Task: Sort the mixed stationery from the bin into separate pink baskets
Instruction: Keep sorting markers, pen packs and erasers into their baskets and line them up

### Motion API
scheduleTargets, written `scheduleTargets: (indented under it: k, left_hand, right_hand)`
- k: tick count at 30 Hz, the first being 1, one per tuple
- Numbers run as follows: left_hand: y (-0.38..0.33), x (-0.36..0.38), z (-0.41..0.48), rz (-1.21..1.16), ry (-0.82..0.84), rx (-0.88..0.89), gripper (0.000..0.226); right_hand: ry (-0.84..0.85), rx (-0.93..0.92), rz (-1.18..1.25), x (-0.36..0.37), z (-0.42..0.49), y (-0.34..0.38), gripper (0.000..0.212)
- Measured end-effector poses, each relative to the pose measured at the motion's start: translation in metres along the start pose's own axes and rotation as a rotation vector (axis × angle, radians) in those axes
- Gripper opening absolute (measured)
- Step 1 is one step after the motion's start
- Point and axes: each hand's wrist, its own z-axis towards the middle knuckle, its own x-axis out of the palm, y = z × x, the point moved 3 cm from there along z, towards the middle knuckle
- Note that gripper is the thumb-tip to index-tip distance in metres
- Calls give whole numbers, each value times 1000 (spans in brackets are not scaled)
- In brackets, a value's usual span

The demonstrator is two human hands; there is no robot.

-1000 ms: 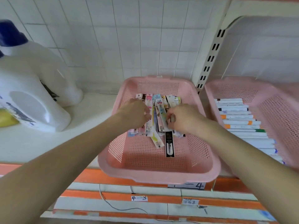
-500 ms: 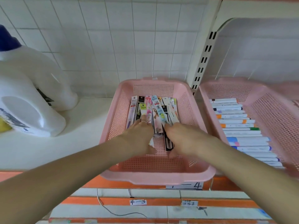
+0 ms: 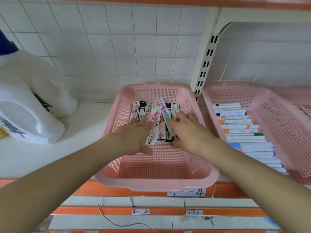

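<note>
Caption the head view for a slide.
The left hand and right hand rest on slim packaged pens inside a pink perforated plastic basket.

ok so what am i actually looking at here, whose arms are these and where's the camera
There is no robot here: the camera sits on a person's head and looks down, so the arms are the wearer's own. The left hand and right hand lie with straight fingers on a bunch of slim pen packets in the middle pink basket; neither hand grips anything. A second pink basket to the right holds rows of white markers. Both stand on a white shelf, with a big white jug at the left.
</note>
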Motion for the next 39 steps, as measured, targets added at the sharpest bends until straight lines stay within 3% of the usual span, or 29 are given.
scheduleTargets:
  k: [3, 6, 7, 9, 12, 15, 16, 19, 21, 24, 27, 32, 36, 39]
  left_hand:
    - [3, 3, 8, -49, -23, -22, 82]
    - [2, 3, 11, -18, -82, -27, 64]
    - [1, 3, 10, -10, -101, -29, 59]
    - [-2, 4, 8, -8, -135, -38, 54]
    - [-4, 4, 9, 9, -169, -57, 64]
    - [-4, 2, 11, -15, -187, -14, 84]
    - [-3, 2, 12, -12, -172, -8, 85]
    - [0, 7, 17, 34, -81, -29, 77]
    - [1, 6, 20, 56, -52, -42, 74]
    - [3, 1, 17, 55, -53, -44, 83]
    - [7, 1, 10, 80, -2, -42, 97]
    - [18, 1, 18, 28, 2, 14, 86]
    - [20, 2, 19, -6, -12, 41, 86]
    - [21, 2, 14, 9, -9, 31, 98]
  right_hand:
    - [47, 67, 27, -2, 6, 4, 13]
    - [50, 64, 52, -1, 10, 12, 31]
    - [10, 34, 52, 0, 11, 15, 17]
    - [-21, -6, 42, 5, 12, 20, 18]
    - [-12, 1, 82, 8, 16, 21, 31]
    - [-49, 19, 117, 4, 18, 17, 7]
    - [-51, 21, 117, 5, 18, 15, 12]
    - [81, 32, 126, 12, 16, 11, 61]
    - [179, 41, 121, 16, 19, 10, 75]
    - [164, 13, 109, 15, 26, 5, 76]
    - [164, -25, 10, 12, 27, -3, 90]
    - [233, -48, -108, 10, 33, -5, 100]
    - [143, -57, -46, 6, 40, -10, 83]
    - [208, -94, -73, 5, 33, -12, 103]
